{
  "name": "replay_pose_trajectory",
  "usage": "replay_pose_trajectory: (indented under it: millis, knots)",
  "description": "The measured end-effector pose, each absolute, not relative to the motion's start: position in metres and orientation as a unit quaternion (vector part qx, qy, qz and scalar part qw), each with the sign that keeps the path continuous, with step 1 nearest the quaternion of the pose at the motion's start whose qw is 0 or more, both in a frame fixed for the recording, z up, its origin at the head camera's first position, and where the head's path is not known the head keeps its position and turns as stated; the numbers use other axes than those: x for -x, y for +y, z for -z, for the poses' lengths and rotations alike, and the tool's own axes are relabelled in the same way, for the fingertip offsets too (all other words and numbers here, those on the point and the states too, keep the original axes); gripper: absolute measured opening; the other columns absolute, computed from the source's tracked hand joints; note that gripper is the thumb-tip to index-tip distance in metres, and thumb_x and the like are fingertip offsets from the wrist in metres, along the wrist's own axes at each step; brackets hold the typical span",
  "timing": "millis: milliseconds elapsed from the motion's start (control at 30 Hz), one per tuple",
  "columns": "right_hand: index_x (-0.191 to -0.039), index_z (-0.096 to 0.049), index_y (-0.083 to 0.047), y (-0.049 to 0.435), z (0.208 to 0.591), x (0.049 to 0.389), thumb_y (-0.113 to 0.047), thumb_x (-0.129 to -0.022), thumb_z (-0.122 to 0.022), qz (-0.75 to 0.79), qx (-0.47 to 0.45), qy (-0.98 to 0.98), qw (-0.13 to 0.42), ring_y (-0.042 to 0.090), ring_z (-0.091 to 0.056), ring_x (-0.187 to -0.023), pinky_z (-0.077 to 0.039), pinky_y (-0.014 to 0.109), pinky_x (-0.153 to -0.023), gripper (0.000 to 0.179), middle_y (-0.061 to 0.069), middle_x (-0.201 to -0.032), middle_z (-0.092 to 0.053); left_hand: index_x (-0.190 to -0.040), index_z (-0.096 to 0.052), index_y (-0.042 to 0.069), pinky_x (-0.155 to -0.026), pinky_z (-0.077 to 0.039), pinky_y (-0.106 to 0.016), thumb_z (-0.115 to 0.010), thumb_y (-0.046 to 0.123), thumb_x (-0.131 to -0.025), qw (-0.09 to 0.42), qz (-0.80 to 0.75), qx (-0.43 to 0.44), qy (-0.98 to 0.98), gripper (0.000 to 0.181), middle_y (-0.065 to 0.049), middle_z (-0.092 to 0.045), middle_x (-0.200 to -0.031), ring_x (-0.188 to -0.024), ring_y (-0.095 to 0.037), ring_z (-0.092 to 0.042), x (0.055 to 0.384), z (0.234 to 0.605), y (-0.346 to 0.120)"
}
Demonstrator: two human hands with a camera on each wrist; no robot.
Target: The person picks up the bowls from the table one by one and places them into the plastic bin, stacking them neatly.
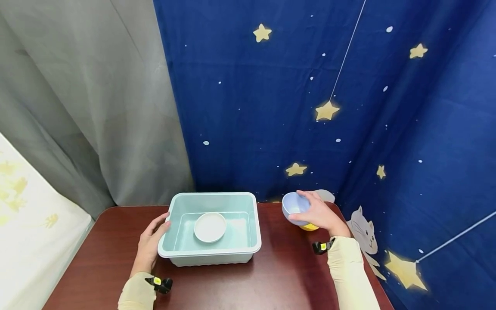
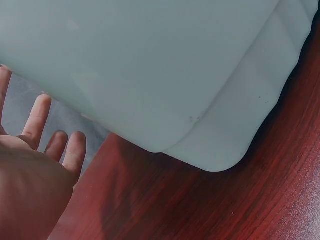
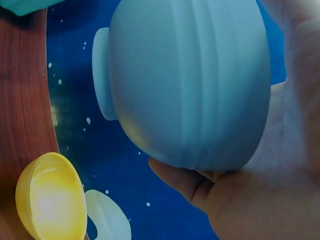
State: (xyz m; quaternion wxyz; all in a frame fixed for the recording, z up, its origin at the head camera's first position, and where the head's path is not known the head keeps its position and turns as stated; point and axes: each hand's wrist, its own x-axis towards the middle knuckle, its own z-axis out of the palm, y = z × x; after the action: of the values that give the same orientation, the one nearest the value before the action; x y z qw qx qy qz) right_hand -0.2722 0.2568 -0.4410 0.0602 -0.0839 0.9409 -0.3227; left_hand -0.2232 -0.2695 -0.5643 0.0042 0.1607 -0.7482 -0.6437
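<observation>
I have the pale-blue bowl — smooth, footed, ridged around its side — raised with its mouth upward, to the right of the rectangular pale-teal basin, which stands upright, open-topped, its rim flared.

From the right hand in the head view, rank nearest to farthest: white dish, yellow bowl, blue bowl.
From the right hand:
1. Blue bowl: gripped in that hand.
2. Yellow bowl: partly hidden below the first bowl.
3. White dish: inside the tub, well off to the left.
</observation>
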Motion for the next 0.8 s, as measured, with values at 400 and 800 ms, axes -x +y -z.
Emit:
replay_pose_trajectory:
  millis: [400,800]
  knots:
    - [-0.155,-0.043,-0.02,0.237,0.425,0.279,-0.061,-0.075,-0.083,0.325,0.12,0.936,0.069,0.036,-0.052,-0.124,-0.048,0.052,-0.102,0.099,0.014,-0.154,-0.039,-0.151,-0.048,0.037,-0.083,-0.052,-0.017,-0.061,0.061,-0.095,0.001,0.644,-0.161,-0.748,0.062,-0.001,-0.044,-0.157,-0.108,0.005,-0.058,0.225,0.564,-0.272]
    - [-0.155,-0.044,-0.017,0.214,0.408,0.285,-0.057,-0.076,-0.084,0.331,0.139,0.93,0.076,0.035,-0.049,-0.129,-0.044,0.054,-0.109,0.097,0.012,-0.158,-0.038,-0.153,-0.046,0.037,-0.083,-0.05,-0.015,-0.06,0.061,-0.096,-0.008,0.65,-0.168,-0.741,0.063,0.0,-0.042,-0.159,-0.106,0.007,-0.057,0.224,0.563,-0.269]
